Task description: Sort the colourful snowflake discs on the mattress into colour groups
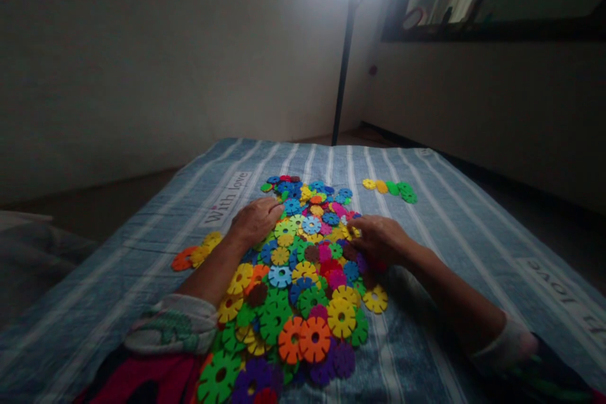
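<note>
A long heap of colourful notched plastic discs [277, 315], shaped like flowers with a hole in the middle, lies on a striped cloth. My left hand [258, 221] rests at the heap's left edge, back up, with its fingers reaching over blue and green discs; the fingertips are partly hidden. On the opposite side my right hand [381, 238] has thumb and forefinger around a yellow disc [353, 231] at the heap's edge. Beneath that hand are purple and red discs, partly covered. Two orange discs [315, 339] lie on top nearer to me.
A short row of yellow and green discs [392, 189] lies apart at the far right. Orange and yellow discs [183, 259] lie beside my left forearm. The blue striped cloth [473, 278] covers the surface. Behind its far edge stands a lamp pole [344, 63] by the wall.
</note>
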Motion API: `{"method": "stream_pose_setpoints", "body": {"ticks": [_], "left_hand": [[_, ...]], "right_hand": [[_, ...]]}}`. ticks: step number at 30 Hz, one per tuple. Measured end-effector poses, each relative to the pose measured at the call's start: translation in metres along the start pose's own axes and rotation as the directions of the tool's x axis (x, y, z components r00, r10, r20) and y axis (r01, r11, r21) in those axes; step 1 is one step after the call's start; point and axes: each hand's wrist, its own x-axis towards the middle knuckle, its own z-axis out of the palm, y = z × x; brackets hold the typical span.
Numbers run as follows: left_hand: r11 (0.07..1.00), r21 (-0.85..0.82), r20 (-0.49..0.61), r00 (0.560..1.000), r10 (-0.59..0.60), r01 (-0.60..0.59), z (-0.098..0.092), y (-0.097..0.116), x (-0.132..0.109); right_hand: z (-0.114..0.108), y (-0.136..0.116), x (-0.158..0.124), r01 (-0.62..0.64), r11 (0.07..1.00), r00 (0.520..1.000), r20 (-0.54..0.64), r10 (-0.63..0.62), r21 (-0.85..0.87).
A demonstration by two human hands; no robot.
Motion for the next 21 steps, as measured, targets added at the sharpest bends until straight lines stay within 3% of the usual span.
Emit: {"method": "stream_pose_setpoints", "body": {"ticks": [5,15,21], "left_hand": [[0.999,-0.034,-0.022,1.000,0.006,-0.007,0.000,0.000,0.000],[1.000,-0.019,-0.014,1.000,0.019,-0.020,0.000,0.000,0.000],[1.000,-0.027,-0.019,1.000,-0.010,0.009,0.000,0.001,-0.001]], "right_hand": [[-0.001,0.002,-0.001,-0.003,0.994,1.000,-0.009,0.004,0.111],[0.005,0.009,-0.001,0.076,0.992,0.996,-0.048,-0.071,0.105],[0.013,0.010,-0.004,0.083,0.974,0.983,-0.179,-0.045,0.209]]}}
